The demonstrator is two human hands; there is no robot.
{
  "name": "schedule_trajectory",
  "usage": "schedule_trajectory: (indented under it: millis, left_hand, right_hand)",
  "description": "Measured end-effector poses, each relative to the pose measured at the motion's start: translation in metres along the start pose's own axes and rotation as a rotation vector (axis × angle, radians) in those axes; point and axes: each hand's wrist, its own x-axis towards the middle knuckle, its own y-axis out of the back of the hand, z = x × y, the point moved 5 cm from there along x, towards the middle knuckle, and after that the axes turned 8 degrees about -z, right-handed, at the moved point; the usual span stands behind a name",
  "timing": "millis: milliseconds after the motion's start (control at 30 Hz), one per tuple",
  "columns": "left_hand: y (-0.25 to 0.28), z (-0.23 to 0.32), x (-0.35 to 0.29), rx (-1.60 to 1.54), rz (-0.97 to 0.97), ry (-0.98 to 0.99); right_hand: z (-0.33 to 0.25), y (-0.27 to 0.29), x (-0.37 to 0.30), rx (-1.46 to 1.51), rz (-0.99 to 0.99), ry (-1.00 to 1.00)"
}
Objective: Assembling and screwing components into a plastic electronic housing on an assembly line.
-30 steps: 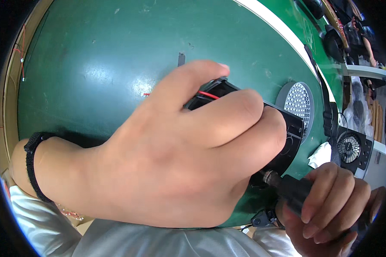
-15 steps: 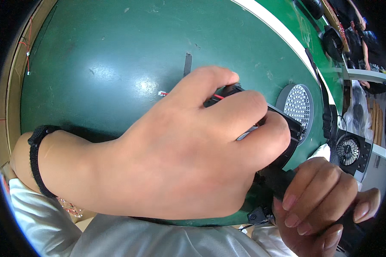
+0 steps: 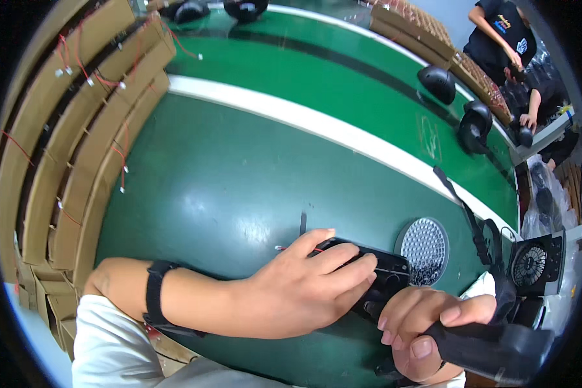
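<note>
My left hand (image 3: 310,278) lies over a black plastic housing (image 3: 385,262) on the green table, its fingers curled across the top and gripping it. From the housing's left end a thin red wire leads to a small white connector (image 3: 279,247). Close against the housing's near right side, my right hand (image 3: 410,330) is wrapped around a black power screwdriver (image 3: 491,349). The tool's thick body extends to the lower right; its front end is partly hidden by my fingers, so contact with the housing cannot be made out. A black band (image 3: 155,294) circles my left wrist.
Just beyond the housing sits a round grey dish (image 3: 423,233) with small black screws. Cardboard trays (image 3: 77,187) with red wires line the left. A green conveyor (image 3: 343,84) carries black rounded parts. At right are a black strap (image 3: 475,233) and fan (image 3: 530,262); a co-worker (image 3: 504,39) stands far right.
The view has pulled back and up, showing more trays and the conveyor. My left hand stays on the housing. My right hand and the screwdriver have turned, so its body now shows more plainly.
</note>
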Motion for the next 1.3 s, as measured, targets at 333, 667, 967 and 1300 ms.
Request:
schedule_trajectory:
  millis: [333,667,967,1300]
  left_hand:
    - [0.015,-0.084,0.027,-0.182,-0.13,0.101]
    - [0.006,-0.324,0.131,0.238,0.147,0.563]
    - [0.023,-0.295,0.15,0.323,0.159,0.655]
    - [0.024,-0.167,0.077,0.029,0.179,0.227]
  right_hand:
    - [-0.06,0.089,-0.012,-0.388,0.657,0.139]
    - [-0.063,0.069,0.012,-1.255,0.267,0.478]
    - [0.105,0.224,0.079,-1.42,0.665,-0.603]
    - [0.136,0.28,0.095,-1.295,0.748,-0.946]
